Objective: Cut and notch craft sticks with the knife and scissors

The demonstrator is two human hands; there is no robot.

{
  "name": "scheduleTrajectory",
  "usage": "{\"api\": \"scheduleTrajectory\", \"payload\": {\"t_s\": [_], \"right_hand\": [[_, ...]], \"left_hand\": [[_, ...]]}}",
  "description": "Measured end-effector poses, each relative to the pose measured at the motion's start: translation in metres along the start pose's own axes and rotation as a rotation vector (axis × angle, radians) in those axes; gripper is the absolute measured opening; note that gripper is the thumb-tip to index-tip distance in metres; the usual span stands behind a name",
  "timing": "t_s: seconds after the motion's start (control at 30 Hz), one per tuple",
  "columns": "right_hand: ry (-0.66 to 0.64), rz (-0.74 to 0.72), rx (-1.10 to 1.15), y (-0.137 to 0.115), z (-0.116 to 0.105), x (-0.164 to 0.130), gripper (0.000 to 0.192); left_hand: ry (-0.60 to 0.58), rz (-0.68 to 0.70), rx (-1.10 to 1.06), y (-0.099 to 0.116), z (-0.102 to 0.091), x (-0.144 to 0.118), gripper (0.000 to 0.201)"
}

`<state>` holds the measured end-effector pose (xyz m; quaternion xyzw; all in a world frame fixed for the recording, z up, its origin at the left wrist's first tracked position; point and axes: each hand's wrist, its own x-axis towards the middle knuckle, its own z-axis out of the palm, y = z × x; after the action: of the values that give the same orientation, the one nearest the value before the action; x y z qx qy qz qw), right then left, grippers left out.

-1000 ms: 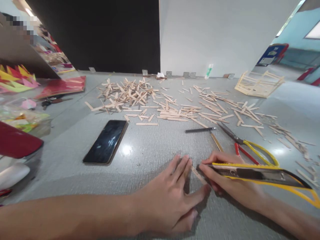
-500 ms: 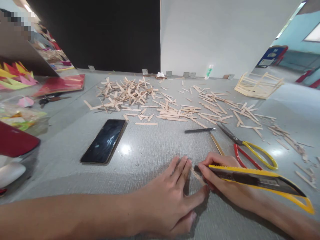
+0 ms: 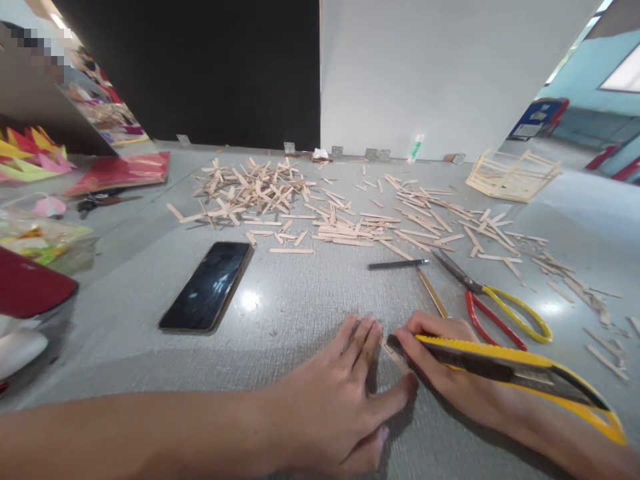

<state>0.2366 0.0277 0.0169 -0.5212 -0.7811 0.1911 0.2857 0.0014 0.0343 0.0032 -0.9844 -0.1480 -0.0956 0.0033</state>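
My left hand (image 3: 340,393) lies flat on the grey table (image 3: 295,307), fingers and thumb pinning a short wooden stick (image 3: 393,353). My right hand (image 3: 445,363) grips a yellow and black utility knife (image 3: 515,373), its tip resting against that stick between my two hands. The knife's body runs back to the right over my wrist. Most of the stick is hidden by my fingers.
A black phone (image 3: 209,285) lies left of my hands. Red and yellow scissors (image 3: 493,303), a dark pen (image 3: 397,265) and a pencil (image 3: 433,292) lie just beyond. Several loose sticks (image 3: 350,213) cover the far table; a stick frame (image 3: 513,175) stands far right. Coloured paper (image 3: 117,170) sits left.
The knife has edged slightly left and lower against the stick. My left hand stays pressed in place.
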Motion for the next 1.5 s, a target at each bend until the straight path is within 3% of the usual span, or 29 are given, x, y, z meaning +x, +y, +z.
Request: {"api": "scheduleTrajectory", "payload": {"t_s": [0.87, 1.3, 1.5], "right_hand": [[-0.034, -0.102, -0.035, 0.004, 0.007, -0.005, 0.041], [-0.006, -0.012, 0.036, 0.003, 0.003, -0.008, 0.044], [-0.051, 0.03, 0.051, -0.005, -0.002, 0.0, 0.041]], "left_hand": [[-0.008, -0.017, 0.039, 0.002, -0.003, 0.0, 0.061], [-0.004, 0.016, 0.033, 0.001, 0.0, 0.0, 0.061], [-0.017, 0.013, 0.026, 0.0, -0.002, 0.0, 0.061]]}}
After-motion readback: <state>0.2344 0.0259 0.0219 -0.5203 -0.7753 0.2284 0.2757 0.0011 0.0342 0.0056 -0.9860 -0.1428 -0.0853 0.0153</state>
